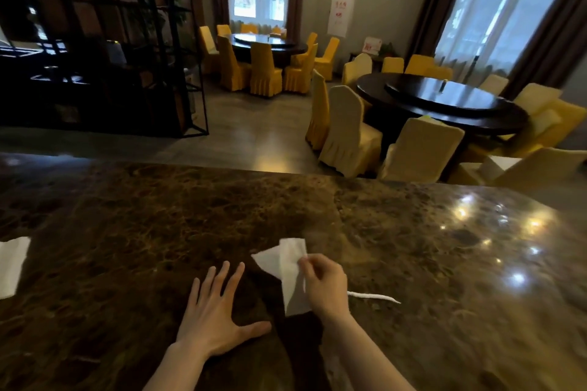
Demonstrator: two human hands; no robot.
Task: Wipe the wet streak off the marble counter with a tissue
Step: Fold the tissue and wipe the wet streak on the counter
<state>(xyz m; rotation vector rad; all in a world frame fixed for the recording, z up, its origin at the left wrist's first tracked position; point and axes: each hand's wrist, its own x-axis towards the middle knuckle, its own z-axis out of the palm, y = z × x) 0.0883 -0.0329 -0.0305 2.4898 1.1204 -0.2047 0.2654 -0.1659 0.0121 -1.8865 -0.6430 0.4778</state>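
Note:
A brown marble counter fills the lower half of the head view. My right hand pinches a white tissue by its edge and holds it just above the counter near the front middle. My left hand lies flat on the marble with fingers spread, just left of the tissue. A thin white twisted strip lies on the counter to the right of my right hand. I cannot make out a wet streak on the dark, glossy stone.
Another white tissue lies at the counter's left edge. Light reflections shine on the right part of the marble. Beyond the counter are round dark tables with yellow-covered chairs and a black metal shelf.

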